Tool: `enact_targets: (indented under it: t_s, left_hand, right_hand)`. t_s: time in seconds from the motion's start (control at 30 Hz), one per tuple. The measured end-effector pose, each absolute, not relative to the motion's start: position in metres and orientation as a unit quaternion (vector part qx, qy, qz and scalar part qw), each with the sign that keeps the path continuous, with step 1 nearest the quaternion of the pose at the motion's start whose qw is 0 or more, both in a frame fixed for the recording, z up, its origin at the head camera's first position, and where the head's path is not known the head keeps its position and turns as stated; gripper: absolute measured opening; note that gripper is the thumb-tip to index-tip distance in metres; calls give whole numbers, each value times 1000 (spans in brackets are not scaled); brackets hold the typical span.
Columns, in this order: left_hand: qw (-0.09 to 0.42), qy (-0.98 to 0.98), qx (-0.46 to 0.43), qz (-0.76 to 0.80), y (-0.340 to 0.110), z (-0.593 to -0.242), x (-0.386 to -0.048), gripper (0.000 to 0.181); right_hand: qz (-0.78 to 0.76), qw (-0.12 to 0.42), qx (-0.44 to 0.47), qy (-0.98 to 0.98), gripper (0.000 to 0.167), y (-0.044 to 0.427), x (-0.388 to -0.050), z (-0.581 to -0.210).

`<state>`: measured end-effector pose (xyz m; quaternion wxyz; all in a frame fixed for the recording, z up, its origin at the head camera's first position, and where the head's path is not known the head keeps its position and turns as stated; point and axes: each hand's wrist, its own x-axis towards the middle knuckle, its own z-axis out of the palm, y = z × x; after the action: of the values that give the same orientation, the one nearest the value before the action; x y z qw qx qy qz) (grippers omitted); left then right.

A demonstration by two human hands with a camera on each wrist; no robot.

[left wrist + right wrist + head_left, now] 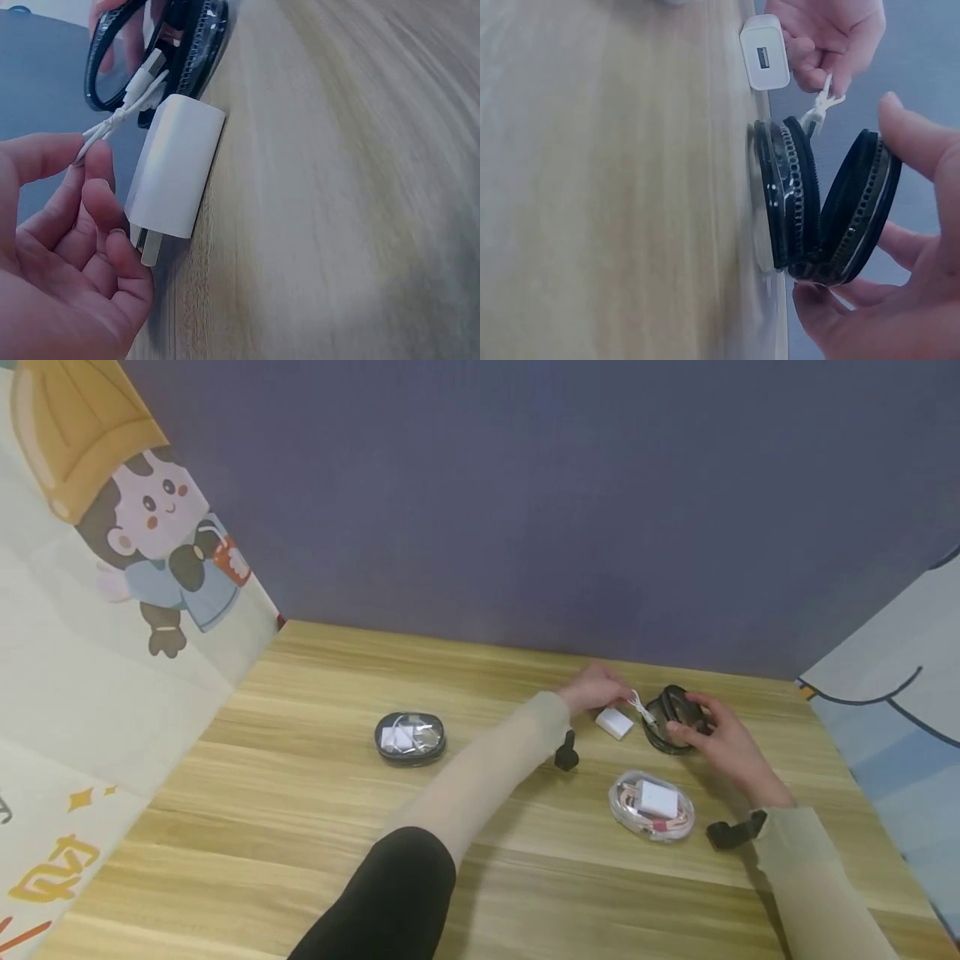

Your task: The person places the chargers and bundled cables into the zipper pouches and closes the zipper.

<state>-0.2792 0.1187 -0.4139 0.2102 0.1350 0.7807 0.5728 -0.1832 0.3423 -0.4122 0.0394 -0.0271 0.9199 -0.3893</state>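
My left hand (pixel 596 687) pinches a thin white USB cable (pixel 118 118), tied in a small bundle, between thumb and fingertips. The cable's plug end points at the mouth of a round, clear zip case (pixel 859 214) with black edges. Around that case curl the thumb and fingers of my right hand (pixel 726 750), and its two halves stand spread apart like a clam. Beside the left hand, a white charger plug (pixel 176 169) lies on the table with its metal prongs toward my fingers. Whether the plug end touches the case's inside is hard to tell.
A closed oval case (pixel 410 739) with a white charger sits to the left on the wooden table (pixel 300 810). Nearer me lies another clear case (pixel 651 807) holding a white charger and pinkish cable. A dark partition (pixel 525 510) rises behind the table.
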Motion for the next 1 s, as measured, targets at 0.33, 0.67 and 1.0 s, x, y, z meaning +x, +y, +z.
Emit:
enact_targets:
  t_s: [0.33, 0.67, 1.0]
  left_hand:
    - [201, 804, 191, 527, 125, -411, -277, 14]
    - [178, 829, 206, 489, 138, -406, -273, 18]
    - [142, 869, 246, 405, 142, -408, -271, 22]
  right_hand:
    - [-417, 48, -46, 906, 78, 338, -180, -408]
    - [-444, 21, -46, 895, 74, 337, -179, -406]
    - [-484, 27, -27, 874, 73, 337, -178, -405]
